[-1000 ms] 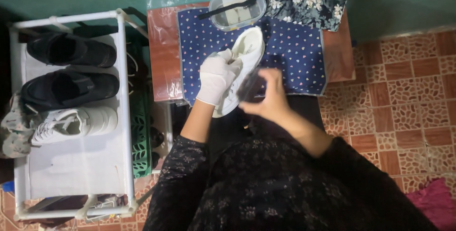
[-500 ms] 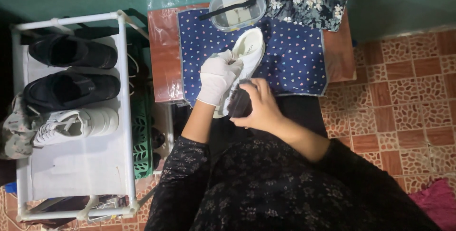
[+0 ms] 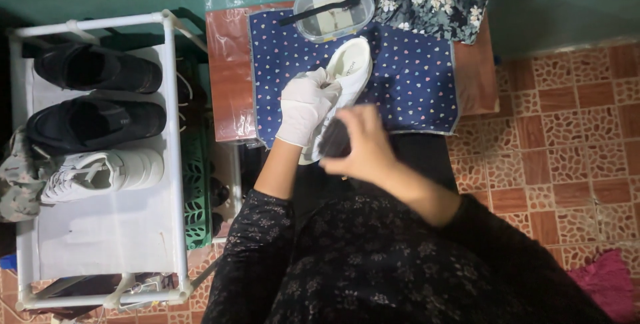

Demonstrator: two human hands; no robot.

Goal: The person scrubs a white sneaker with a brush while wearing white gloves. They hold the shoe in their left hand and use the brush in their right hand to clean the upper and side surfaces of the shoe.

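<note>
The left hand [image 3: 305, 105], in a white glove, had its fingers wrapped around a white sneaker [image 3: 347, 77] that lay on a blue dotted cloth [image 3: 413, 77] spread over the surface [image 3: 230, 71]. The bare right hand [image 3: 360, 144] had its fingers clenched on a dark object [image 3: 335, 139] (too blurred to identify) pressed against the sneaker's near end. A clear plastic tub [image 3: 333, 11] with a black brush [image 3: 320, 11] across it sat just beyond the shoe, beside a floral cloth [image 3: 433, 1]. To the left stood a white shoe rack [image 3: 170, 131].
</note>
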